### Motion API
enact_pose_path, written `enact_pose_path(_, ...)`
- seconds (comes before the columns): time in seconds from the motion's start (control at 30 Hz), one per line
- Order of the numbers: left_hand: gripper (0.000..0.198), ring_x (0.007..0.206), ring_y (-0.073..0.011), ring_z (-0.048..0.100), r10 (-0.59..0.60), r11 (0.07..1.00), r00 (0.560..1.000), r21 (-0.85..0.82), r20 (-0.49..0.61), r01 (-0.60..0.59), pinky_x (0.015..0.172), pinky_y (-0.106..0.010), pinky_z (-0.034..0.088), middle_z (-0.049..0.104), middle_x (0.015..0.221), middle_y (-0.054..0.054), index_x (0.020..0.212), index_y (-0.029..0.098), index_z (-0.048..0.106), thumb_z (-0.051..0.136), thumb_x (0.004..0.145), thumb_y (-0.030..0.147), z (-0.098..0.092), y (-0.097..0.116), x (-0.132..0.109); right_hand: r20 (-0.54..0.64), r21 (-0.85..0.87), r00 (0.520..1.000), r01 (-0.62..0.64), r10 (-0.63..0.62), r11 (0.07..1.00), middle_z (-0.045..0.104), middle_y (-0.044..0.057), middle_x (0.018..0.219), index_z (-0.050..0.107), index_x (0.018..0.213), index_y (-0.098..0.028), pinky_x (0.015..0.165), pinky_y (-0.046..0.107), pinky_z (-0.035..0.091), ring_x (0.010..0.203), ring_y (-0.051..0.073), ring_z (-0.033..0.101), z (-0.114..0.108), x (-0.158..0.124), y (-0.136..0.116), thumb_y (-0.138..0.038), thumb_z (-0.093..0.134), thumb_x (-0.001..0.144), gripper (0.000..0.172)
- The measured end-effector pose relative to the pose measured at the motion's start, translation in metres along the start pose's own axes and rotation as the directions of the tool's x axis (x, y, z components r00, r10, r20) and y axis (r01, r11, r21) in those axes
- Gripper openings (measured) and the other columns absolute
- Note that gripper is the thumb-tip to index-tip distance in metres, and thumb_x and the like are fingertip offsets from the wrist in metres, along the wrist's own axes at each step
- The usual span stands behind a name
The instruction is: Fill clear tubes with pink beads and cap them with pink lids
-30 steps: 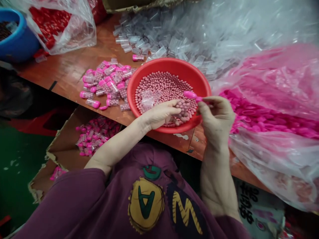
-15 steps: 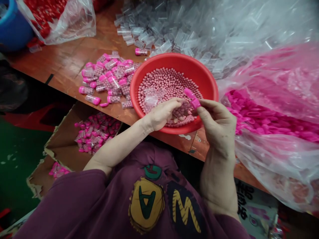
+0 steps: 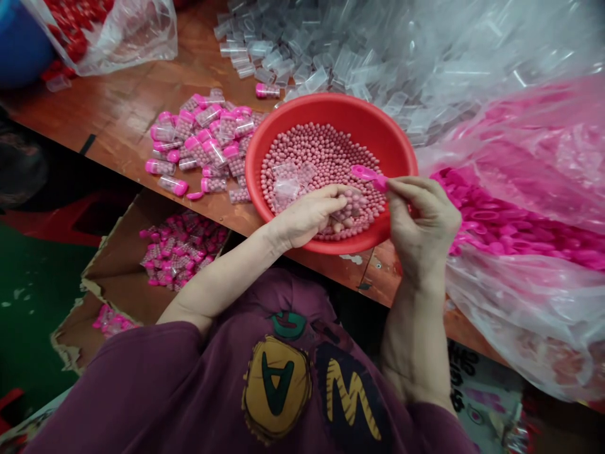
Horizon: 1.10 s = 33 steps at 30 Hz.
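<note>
Over the near side of a red basin (image 3: 331,107), my left hand (image 3: 307,217) is closed around a clear tube (image 3: 352,205) filled with pink beads. Its fingers partly hide the tube. My right hand (image 3: 423,217), at the basin's right rim, pinches a bright pink flip cap (image 3: 371,176) between thumb and fingers. The cap's lid part points left over the beads, apart from the tube. Small pink beads (image 3: 326,148) fill the bottom of the basin, and a few clear empty tubes (image 3: 286,183) lie on them.
Capped bead-filled tubes (image 3: 203,139) are heaped left of the basin, with more in a cardboard box (image 3: 118,277) below. Loose clear tubes (image 3: 302,53) spread behind. A plastic bag of pink caps (image 3: 515,217) lies right. A bag of red pieces (image 3: 127,38) and a blue tub (image 3: 21,47) stand far left.
My right hand has moved right with the pink cap, away from the tube, and the cap has tilted flatter. My left hand holds the tube in nearly the same place.
</note>
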<state>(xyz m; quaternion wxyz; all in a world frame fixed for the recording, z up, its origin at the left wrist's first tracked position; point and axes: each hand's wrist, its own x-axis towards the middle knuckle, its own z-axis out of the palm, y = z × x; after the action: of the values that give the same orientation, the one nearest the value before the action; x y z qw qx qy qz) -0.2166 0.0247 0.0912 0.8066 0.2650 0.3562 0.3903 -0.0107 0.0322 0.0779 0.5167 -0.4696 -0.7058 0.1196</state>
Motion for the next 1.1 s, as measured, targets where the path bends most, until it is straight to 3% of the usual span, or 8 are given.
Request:
enact_pose_path(0.13, 0.012, 0.082, -0.0151, 0.064, 0.024, 0.999, 0.999, -0.03, -0.04, -0.025, 0.083, -0.031, 0.05, 0.074, 0.092, -0.004, 0.103, 0.017, 0.071, 0.06, 0.1, 0.011, 0.002, -0.001, 0.002, 0.134, 0.108, 0.988, -0.089, 0.074, 0.99, 0.088, 0.004, 0.113, 0.09, 0.112, -0.032, 0.097, 0.049, 0.071, 0.106, 0.026, 0.084, -0.008, -0.002, -0.006, -0.023, 0.083, 0.1, 0.017)
enact_pose_path(0.27, 0.016, 0.079, -0.0154, 0.063, 0.019, 0.999, 0.997, -0.028, -0.069, -0.021, 0.079, -0.029, 0.049, 0.074, 0.085, -0.004, 0.094, 0.016, 0.071, 0.058, 0.103, 0.015, 0.006, 0.0, 0.0, 0.287, 0.121, 0.957, -0.084, 0.046, 0.989, 0.088, 0.003, 0.112, 0.09, 0.111, -0.033, 0.096, 0.044, 0.072, 0.103, 0.024, 0.085, -0.017, 0.002, -0.013, -0.023, 0.084, 0.1, 0.017)
enact_pose_path(0.4, 0.029, 0.08, -0.0179, 0.065, -0.042, 0.999, 0.994, -0.037, -0.1, 0.038, 0.072, -0.028, 0.045, 0.073, 0.08, -0.008, 0.089, 0.016, 0.069, 0.053, 0.11, 0.029, 0.009, 0.006, -0.001, 0.29, 0.033, 0.956, 0.044, -0.052, 0.998, 0.087, 0.003, 0.116, 0.089, 0.113, -0.035, 0.094, 0.044, 0.072, 0.104, 0.024, 0.084, -0.018, 0.005, -0.006, -0.022, 0.08, 0.103, 0.019)
enact_pose_path(0.53, 0.025, 0.074, -0.0177, 0.061, -0.058, 0.996, 0.993, -0.069, -0.104, 0.051, 0.071, -0.03, 0.046, 0.075, 0.083, -0.008, 0.099, 0.015, 0.074, 0.055, 0.106, 0.03, 0.007, 0.008, 0.002, 0.153, -0.14, 0.972, 0.202, -0.18, 0.969, 0.085, 0.006, 0.124, 0.088, 0.119, -0.037, 0.1, 0.049, 0.071, 0.114, 0.027, 0.082, -0.011, 0.001, 0.014, -0.028, 0.076, 0.107, 0.018)
enact_pose_path(0.67, 0.026, 0.082, -0.0186, 0.067, -0.032, 0.997, 0.993, -0.068, -0.113, 0.025, 0.072, -0.029, 0.047, 0.078, 0.089, -0.008, 0.115, 0.015, 0.076, 0.057, 0.099, 0.021, 0.006, 0.007, 0.003, -0.022, -0.071, 1.0, 0.003, -0.005, 0.998, 0.086, 0.003, 0.114, 0.087, 0.115, -0.035, 0.096, 0.047, 0.072, 0.105, 0.023, 0.083, 0.001, -0.002, 0.015, -0.032, 0.079, 0.106, 0.012)
enact_pose_path(0.8, 0.028, 0.092, -0.0156, 0.07, 0.03, 0.996, 0.998, -0.079, -0.059, -0.035, 0.078, -0.027, 0.048, 0.08, 0.101, -0.005, 0.114, 0.015, 0.074, 0.064, 0.09, 0.007, 0.006, 0.003, 0.001, 0.041, 0.119, 0.983, -0.18, 0.177, 0.976, 0.087, 0.002, 0.109, 0.086, 0.113, -0.032, 0.096, 0.045, 0.072, 0.1, 0.023, 0.083, 0.013, -0.003, -0.004, -0.038, 0.085, 0.101, 0.014)
enact_pose_path(0.97, 0.014, 0.085, -0.0123, 0.068, 0.054, 0.995, 0.998, -0.088, -0.037, -0.057, 0.088, -0.028, 0.051, 0.075, 0.098, -0.002, 0.111, 0.017, 0.072, 0.07, 0.098, 0.009, 0.001, -0.004, 0.004, 0.084, 0.142, 0.97, -0.236, 0.226, 0.961, 0.087, 0.002, 0.107, 0.087, 0.107, -0.03, 0.096, 0.044, 0.071, 0.101, 0.024, 0.083, 0.018, -0.002, -0.018, -0.043, 0.084, 0.102, 0.014)
enact_pose_path(1.1, 0.013, 0.082, -0.0123, 0.068, 0.016, 0.995, 0.999, -0.095, -0.028, -0.018, 0.078, -0.027, 0.047, 0.075, 0.099, -0.003, 0.111, 0.017, 0.072, 0.072, 0.1, 0.011, 0.002, 0.0, 0.003, 0.072, 0.123, 0.975, -0.22, 0.212, 0.968, 0.087, 0.002, 0.105, 0.088, 0.106, -0.031, 0.095, 0.043, 0.071, 0.099, 0.023, 0.083, 0.016, 0.001, -0.017, -0.042, 0.085, 0.101, 0.013)
